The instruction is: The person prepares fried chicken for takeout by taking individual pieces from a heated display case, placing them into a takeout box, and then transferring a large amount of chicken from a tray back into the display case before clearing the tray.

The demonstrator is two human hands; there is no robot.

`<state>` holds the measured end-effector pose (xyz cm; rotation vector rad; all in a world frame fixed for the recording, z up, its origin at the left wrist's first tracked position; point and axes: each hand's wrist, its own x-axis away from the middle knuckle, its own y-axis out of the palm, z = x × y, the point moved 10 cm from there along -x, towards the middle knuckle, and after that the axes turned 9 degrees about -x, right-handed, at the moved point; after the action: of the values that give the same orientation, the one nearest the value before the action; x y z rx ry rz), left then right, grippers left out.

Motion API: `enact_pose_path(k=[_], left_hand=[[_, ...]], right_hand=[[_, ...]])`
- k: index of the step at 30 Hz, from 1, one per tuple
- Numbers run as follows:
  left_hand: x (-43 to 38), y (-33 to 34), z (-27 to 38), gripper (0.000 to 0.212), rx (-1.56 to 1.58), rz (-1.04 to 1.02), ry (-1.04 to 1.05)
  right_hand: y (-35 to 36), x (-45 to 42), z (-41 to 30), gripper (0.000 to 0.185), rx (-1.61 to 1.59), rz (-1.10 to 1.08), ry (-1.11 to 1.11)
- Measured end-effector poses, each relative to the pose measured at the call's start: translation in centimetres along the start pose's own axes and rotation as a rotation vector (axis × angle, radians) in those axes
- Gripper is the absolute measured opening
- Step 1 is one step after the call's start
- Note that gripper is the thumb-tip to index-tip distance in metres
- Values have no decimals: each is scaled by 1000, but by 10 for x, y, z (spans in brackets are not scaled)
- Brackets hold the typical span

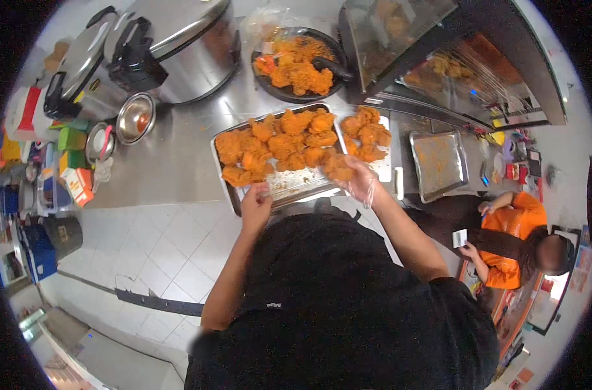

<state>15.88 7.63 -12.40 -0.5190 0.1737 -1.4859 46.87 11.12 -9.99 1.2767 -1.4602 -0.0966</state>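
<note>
A rectangular metal tray [301, 181] full of fried chicken pieces [286, 141] lies at the near edge of the steel counter. My left hand [258, 197] is at the tray's near left rim, thumb and fingers closed on it. In a clear plastic glove, my right hand [360, 180] grips a piece of fried chicken [337, 166] over the tray's right end. More fried chicken [366, 134] lies on a white board [385, 168] just right of the tray. Behind the tray, a round black pan [269, 92] holds chicken, crumbs and a black-handled utensil.
Large steel pots [198, 53] and a steel bowl [136, 118] stand at the left back. A glass display case [452, 73] rises at the right, with a crumb-strewn metal tray [440, 163] below it. A person in an orange top [515, 219] is at the far right.
</note>
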Motion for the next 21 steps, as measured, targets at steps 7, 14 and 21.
enact_pose_path(k=[7,14,21], left_hand=[[-15,38,22,30,-36,-182,116],[-19,103,61,40,-218,-478,269],[-28,138,87,49,-427,-481,347]], right_hand=[[9,10,-35,33,932,-32,-333],[86,48,-28,36,1730,-226,-810],[28,34,-32,30,2011,108,-727]])
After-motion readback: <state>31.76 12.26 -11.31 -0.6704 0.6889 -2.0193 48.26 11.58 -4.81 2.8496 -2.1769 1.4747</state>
